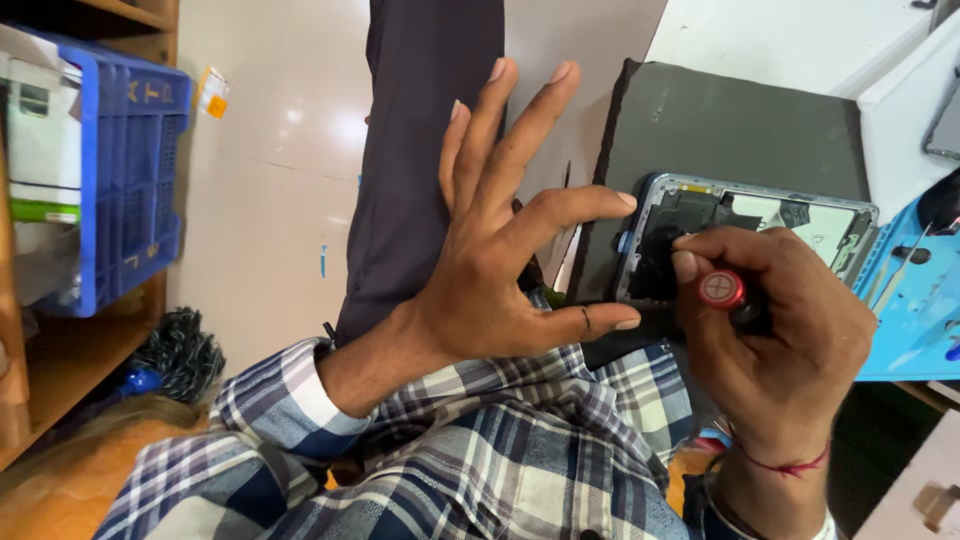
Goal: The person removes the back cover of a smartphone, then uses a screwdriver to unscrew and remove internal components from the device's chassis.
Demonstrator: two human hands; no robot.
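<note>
— While the opened phone (pixel 745 225) lies on the grey mat (pixel 740 130), how far along?
— Back cover off, insides bare. Right hand (pixel 775 335) clamped on a red-capped screwdriver (pixel 722 290); left hand (pixel 500 260), fingers spread, steadies the frame's edge. Screws remaining: can't tell.

screwdriver (pixel 722 290) tip hidden, phone (pixel 750 225) partly covered

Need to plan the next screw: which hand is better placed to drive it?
Probably the right hand: it already holds the red-capped screwdriver over the opened phone. The left hand only steadies the phone's edge, fingers spread.
</note>
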